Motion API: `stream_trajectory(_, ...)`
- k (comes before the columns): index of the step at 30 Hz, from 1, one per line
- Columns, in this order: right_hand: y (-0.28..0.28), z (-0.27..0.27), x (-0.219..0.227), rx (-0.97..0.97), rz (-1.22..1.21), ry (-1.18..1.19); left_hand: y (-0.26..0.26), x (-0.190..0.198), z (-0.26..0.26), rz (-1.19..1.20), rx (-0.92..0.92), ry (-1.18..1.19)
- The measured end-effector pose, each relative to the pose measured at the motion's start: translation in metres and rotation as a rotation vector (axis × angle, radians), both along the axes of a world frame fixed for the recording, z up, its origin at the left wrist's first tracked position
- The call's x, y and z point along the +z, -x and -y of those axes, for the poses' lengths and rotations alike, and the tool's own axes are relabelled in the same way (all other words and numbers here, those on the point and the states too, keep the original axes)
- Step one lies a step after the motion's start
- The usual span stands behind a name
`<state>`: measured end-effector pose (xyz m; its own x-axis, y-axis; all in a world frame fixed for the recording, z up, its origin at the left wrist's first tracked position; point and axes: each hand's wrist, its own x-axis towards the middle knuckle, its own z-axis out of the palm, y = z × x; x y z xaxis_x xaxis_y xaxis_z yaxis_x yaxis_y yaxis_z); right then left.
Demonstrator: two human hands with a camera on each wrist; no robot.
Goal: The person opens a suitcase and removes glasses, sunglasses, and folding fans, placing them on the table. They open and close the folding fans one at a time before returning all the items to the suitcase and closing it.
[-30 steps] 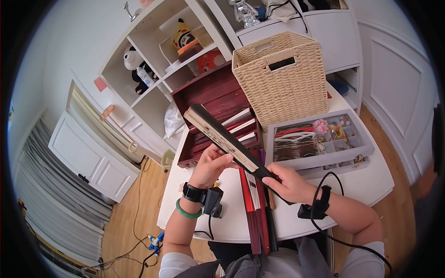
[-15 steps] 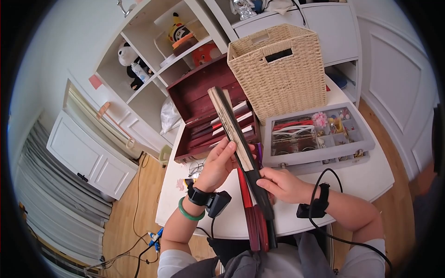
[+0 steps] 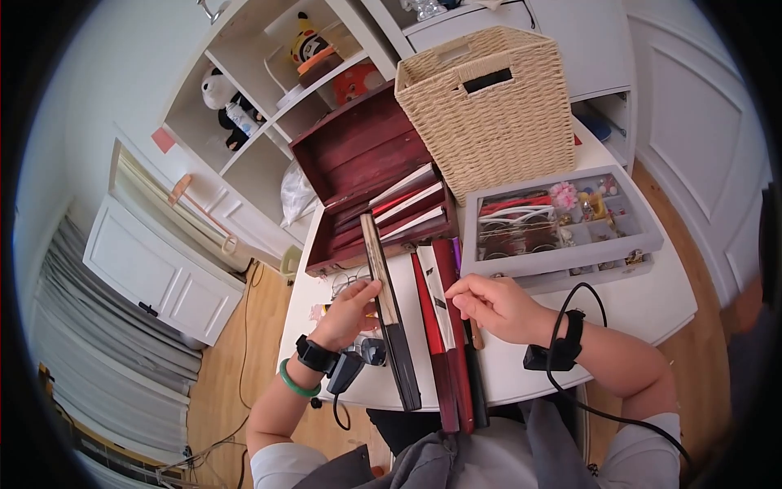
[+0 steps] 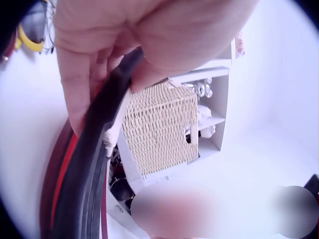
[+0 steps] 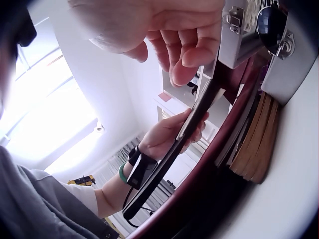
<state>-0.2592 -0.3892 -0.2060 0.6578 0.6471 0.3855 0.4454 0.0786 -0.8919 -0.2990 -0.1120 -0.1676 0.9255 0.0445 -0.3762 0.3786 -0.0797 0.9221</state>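
A black folding fan (image 3: 397, 350) with a pale section near its upper end is pinched by my left hand (image 3: 349, 313), left of the other fans. In the left wrist view the dark fan (image 4: 92, 144) runs down from the left hand (image 4: 114, 45). My right hand (image 3: 501, 308) holds nothing, its fingers loosely bent beside the red fans (image 3: 444, 359), which lie side by side over the table's front edge. The right wrist view shows the right hand (image 5: 169, 35) with its fingers bent and nothing between them.
An open dark red box (image 3: 350, 155) holding fans stands at the back left of the white table (image 3: 619, 326). A woven basket (image 3: 497, 122) stands behind a grey compartment case (image 3: 570, 244). Glasses (image 3: 372, 352) lie near the left hand.
My right hand has let go of the black fan. The left hand has carried it leftward and down, away from the red fans, and the fan now stands more nearly in line with them.
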Motion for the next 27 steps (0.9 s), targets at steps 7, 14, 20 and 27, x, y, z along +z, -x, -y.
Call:
stream_trajectory(7, 0.000, -0.003, -0.002, 0.023, -0.060, -0.065, 0.005, -0.024, 0.008, -0.102, -0.048, -0.155)
stream_trajectory(14, -0.001, -0.004, -0.010, 0.003, 0.002, -0.037, 0.006, -0.037, 0.007, -0.118, -0.061, -0.089)
stream_trajectory(20, 0.000, -0.005, -0.011, 0.019, 0.050, -0.053, 0.021, -0.038, 0.019, -0.239, -0.122, -0.091)
stream_trajectory(27, 0.000, -0.004, -0.010, 0.025, -0.007, -0.034, 0.008, -0.045, 0.012, -0.098, -0.151, -0.246)
